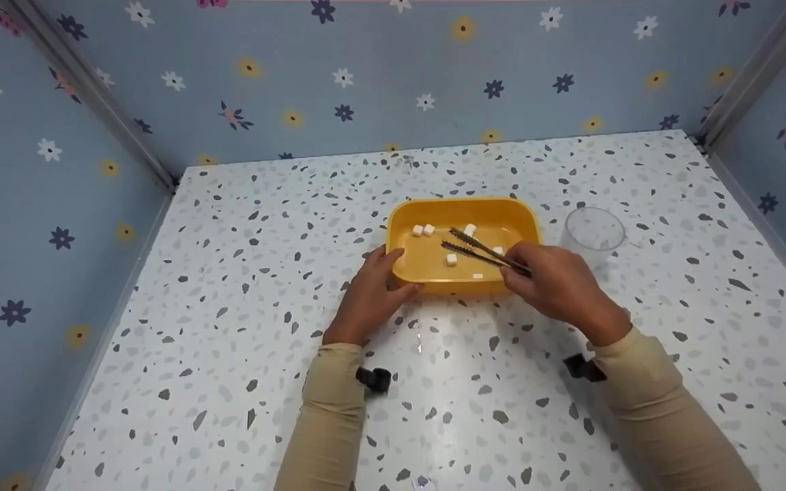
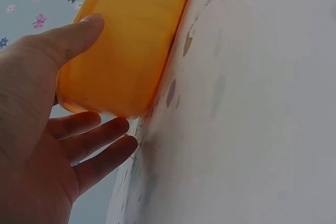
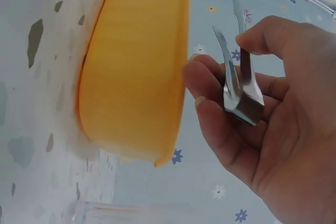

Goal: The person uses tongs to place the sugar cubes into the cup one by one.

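A yellow rectangular tub [image 1: 461, 281] stands on the speckled tabletop with several small white cubes [image 1: 452, 260] spread over its floor. My left hand [image 1: 369, 293] grips the tub's near left corner, thumb against the near wall and a fingertip over the rim. In the left wrist view the thumb presses the orange-lit wall while other fingers spread by the end. My right hand [image 1: 557, 283] holds small metal tongs [image 3: 244, 85] between thumb and fingers. The serrated tips of the tongs stand apart above the tub's floor, with no cube visibly gripped between them.
A clear cup [image 1: 594, 232] stands on the tabletop just right of the tub. Blue flowered panels [image 1: 393, 75] rise behind the table and along both sides. Black wrist mounts [image 1: 374, 379] sit on both sleeves.
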Demonstrator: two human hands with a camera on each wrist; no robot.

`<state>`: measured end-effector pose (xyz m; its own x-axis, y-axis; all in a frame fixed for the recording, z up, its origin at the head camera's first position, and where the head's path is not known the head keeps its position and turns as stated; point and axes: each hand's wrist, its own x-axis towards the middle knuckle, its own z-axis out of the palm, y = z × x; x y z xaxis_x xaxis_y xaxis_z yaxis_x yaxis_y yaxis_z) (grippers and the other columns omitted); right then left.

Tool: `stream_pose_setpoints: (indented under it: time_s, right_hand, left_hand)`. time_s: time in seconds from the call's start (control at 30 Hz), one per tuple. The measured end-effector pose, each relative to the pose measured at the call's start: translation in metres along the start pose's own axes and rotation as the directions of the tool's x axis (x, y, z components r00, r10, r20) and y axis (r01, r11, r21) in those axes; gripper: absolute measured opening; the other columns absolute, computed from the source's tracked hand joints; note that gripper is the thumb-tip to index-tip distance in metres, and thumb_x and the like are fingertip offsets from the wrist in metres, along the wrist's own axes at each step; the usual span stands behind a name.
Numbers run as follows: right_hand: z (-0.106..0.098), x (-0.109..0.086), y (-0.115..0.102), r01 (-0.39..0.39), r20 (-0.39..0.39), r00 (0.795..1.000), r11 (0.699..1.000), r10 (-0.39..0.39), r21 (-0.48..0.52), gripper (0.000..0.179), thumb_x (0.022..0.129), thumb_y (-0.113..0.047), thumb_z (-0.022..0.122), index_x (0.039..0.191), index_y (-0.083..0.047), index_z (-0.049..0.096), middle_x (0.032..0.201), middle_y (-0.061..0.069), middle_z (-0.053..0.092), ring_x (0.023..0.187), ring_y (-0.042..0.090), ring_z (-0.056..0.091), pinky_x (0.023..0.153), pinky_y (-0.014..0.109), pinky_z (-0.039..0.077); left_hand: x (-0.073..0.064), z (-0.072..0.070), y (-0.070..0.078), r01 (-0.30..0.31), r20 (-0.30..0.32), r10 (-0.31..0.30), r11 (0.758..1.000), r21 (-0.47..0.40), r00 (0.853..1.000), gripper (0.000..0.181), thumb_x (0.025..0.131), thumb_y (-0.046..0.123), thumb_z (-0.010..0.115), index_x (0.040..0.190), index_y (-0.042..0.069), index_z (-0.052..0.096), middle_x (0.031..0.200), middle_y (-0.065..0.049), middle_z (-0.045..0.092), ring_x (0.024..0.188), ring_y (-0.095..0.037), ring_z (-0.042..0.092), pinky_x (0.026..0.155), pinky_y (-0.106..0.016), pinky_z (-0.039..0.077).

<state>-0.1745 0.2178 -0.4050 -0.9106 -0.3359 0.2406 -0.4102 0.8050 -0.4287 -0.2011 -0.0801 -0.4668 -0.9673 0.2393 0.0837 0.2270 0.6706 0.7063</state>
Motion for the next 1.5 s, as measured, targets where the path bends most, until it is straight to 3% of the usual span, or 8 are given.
stream_pose_setpoints:
  time_s: [0.27,0.5,0.67,1.07,1.5]
  right_hand:
    - [0.007,0.009,0.002,-0.066,0.045,0.997,0.998,0.066,0.001,0.017,0.094,-0.021,0.067,0.103,-0.006,0.066,0.088,0.005,0.067,0.071,0.023,0.056,0.065,0.036,0.050]
    - [0.011,0.016,0.005,-0.085,0.115,0.990,0.996,0.085,-0.005,0.017,0.097,-0.021,0.062,0.105,-0.006,0.060,0.089,0.006,0.063,0.070,0.023,0.054,0.063,0.036,0.047]
    - [0.012,0.019,0.009,-0.115,0.136,0.984,0.993,0.116,-0.010,0.018,0.096,-0.022,0.060,0.104,-0.005,0.060,0.087,0.006,0.062,0.069,0.024,0.053,0.061,0.037,0.045]
    - [0.012,0.022,0.012,-0.071,0.098,0.992,0.995,0.077,-0.066,0.035,0.099,-0.034,0.061,0.109,-0.002,0.071,0.092,0.010,0.070,0.072,0.024,0.060,0.065,0.042,0.050]
    - [0.020,0.021,0.007,-0.058,0.039,0.997,0.990,0.064,-0.132,0.028,0.095,-0.032,0.070,0.096,-0.005,0.073,0.080,0.007,0.065,0.061,0.023,0.055,0.056,0.039,0.047]
  left_hand:
    - [0.003,0.001,0.002,-0.008,-0.002,0.008,1.000,-0.004,1.000,0.071,0.089,0.034,0.078,0.149,0.011,0.048,0.156,-0.013,0.037,0.140,-0.027,0.040,0.115,-0.040,0.032]
    - [0.003,0.003,0.002,0.023,0.019,-0.023,1.000,-0.003,1.000,0.074,0.089,0.037,0.077,0.151,0.013,0.045,0.158,-0.012,0.035,0.142,-0.028,0.038,0.115,-0.041,0.031]
    - [0.004,0.003,0.001,0.009,0.005,-0.009,1.000,-0.020,1.000,0.075,0.088,0.035,0.078,0.152,0.012,0.045,0.157,-0.010,0.036,0.142,-0.026,0.038,0.115,-0.040,0.030]
    - [0.004,0.000,0.002,0.010,-0.003,-0.010,1.000,-0.003,1.000,0.073,0.089,0.034,0.077,0.152,0.014,0.045,0.156,-0.008,0.038,0.140,-0.023,0.040,0.115,-0.039,0.032]
    - [0.004,0.000,0.001,0.024,-0.003,-0.025,1.000,-0.006,1.000,0.074,0.088,0.035,0.078,0.151,0.015,0.046,0.155,-0.009,0.039,0.138,-0.023,0.043,0.113,-0.039,0.035]
